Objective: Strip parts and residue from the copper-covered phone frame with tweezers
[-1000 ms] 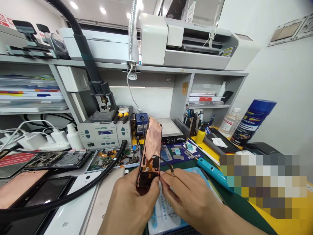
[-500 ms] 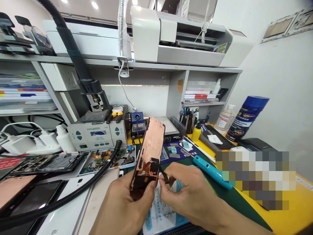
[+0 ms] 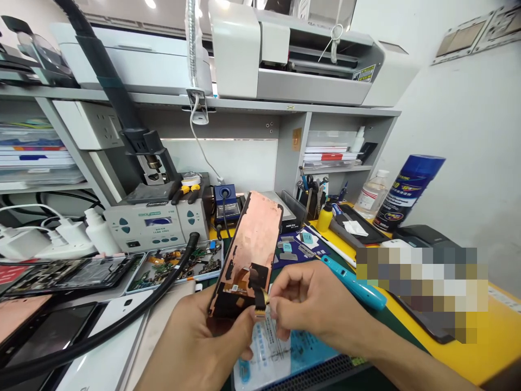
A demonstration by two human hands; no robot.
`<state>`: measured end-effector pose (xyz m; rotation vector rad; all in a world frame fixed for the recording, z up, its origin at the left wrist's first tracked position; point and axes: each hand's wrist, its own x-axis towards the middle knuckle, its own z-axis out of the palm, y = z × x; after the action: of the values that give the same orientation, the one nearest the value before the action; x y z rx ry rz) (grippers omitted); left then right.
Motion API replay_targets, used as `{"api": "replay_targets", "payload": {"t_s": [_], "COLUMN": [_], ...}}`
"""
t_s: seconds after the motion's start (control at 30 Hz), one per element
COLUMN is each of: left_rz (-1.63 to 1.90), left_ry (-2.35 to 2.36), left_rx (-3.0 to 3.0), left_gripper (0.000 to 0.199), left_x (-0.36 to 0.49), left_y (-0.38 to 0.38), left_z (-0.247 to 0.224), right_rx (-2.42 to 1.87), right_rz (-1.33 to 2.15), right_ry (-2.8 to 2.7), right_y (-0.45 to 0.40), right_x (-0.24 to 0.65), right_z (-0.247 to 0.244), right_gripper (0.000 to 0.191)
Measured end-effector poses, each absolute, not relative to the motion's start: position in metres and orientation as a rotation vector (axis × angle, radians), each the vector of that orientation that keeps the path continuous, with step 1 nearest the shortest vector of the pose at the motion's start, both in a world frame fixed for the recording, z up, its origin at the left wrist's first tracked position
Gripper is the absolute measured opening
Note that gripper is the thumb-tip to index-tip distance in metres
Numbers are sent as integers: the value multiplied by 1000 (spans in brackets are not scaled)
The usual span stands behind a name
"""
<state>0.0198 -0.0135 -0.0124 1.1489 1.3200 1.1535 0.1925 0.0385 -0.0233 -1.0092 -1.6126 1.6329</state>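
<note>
A phone screen panel (image 3: 260, 228) with a copper-coloured back is held tilted upright in front of the bench. My left hand (image 3: 207, 336) grips its lower end, thumb on the near right edge. My right hand (image 3: 305, 304) pinches the end of a dark flex cable (image 3: 260, 297) with gold contacts, at the panel's lower right edge. The cable lies across the panel's lower part. Below both hands lies a blue and white packet (image 3: 264, 353), partly covered by them.
A black hose (image 3: 163, 293) crosses the left side over a white phone cover (image 3: 109, 336). Behind stand a parts tray (image 3: 138, 279) and a hot-air station (image 3: 150, 225). A teal tool (image 3: 358, 285), a spray can (image 3: 407, 193) and a yellow bottle (image 3: 324, 218) are on the right.
The panel's copper face has turned more toward the camera. My right hand has brought the cable end left against the panel's lower edge. The camera view has shifted slightly.
</note>
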Motion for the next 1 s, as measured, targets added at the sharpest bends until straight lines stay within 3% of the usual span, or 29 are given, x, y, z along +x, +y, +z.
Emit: {"api": "replay_targets", "payload": {"t_s": [0.17, 0.5, 0.7, 1.0], "left_rz": [1137, 1048, 1063, 1079], "left_ry": [1319, 1285, 1189, 1167], "left_rx": [1153, 1142, 1136, 1106], "left_gripper": [31, 28, 26, 26], "left_x": [21, 2, -2, 0], "left_y": [-17, -8, -6, -10], "left_z": [-3, -11, -16, -10], "right_rx": [-907, -835, -909, -834], "right_rz": [1832, 1674, 1517, 1589], "right_ry": [-1468, -1436, -1631, -1606], "right_y": [45, 53, 43, 44], "right_x": [197, 211, 206, 206], "right_z": [-23, -8, -11, -11], "right_gripper": [3, 18, 20, 19]}}
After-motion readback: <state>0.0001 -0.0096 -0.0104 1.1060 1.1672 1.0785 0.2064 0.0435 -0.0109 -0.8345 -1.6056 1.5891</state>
